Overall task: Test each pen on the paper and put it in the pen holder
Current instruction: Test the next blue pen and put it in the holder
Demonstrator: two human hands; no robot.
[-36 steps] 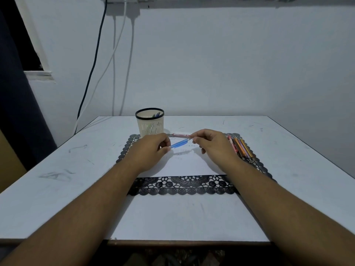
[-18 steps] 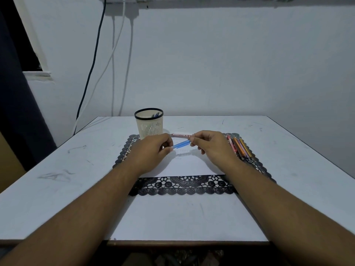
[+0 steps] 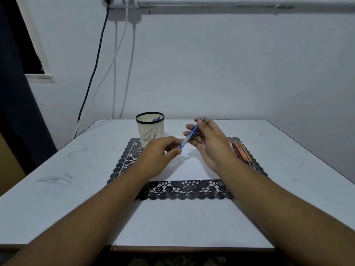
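Observation:
My right hand (image 3: 208,143) holds a blue pen (image 3: 189,136) tilted, its upper end near the fingertips and its lower end pointing down toward my left hand (image 3: 160,154). My left hand's thumb and fingers are pinched at the pen's lower tip, possibly on its cap. Both hands hover above a white paper (image 3: 189,167) on a black lace mat (image 3: 189,190). A cream slatted pen holder (image 3: 150,127) with a black rim stands at the mat's far left corner with a few pens inside. A reddish pen (image 3: 180,139) lies on the paper's far edge, mostly hidden.
A row of several coloured pens (image 3: 241,151) lies on the mat's right side. The white table (image 3: 67,169) has pen scribbles at the left. Cables hang down the wall behind the holder.
My right hand has lifted and tilted the blue pen from nearly flat to steep, its far end now raised. My left hand stays at the pen's lower tip.

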